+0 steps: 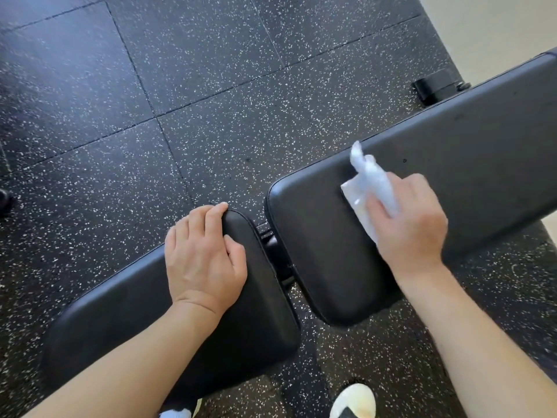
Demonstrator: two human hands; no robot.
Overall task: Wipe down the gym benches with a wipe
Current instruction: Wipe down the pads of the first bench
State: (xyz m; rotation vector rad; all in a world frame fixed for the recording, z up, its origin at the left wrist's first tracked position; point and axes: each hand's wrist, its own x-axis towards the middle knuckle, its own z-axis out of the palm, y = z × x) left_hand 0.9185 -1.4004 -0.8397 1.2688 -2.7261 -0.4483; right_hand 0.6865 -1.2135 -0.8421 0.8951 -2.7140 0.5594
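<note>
Hands: my right hand is closed over a white wipe, pressing it flat on the long bench pad; my left hand holds nothing, fingers curled over the seat pad edge, bracing. Wipe: thin, limp, probably damp; bunches easily, so it is best pinned under spread fingers. Padding: smooth, firm, likely slick. Floor: speckled rubber.

Arms: bare to the elbow, no sleeves visible
Hands: left hand, right hand, ungloved
Footwear: white shoe, dark trim
</note>
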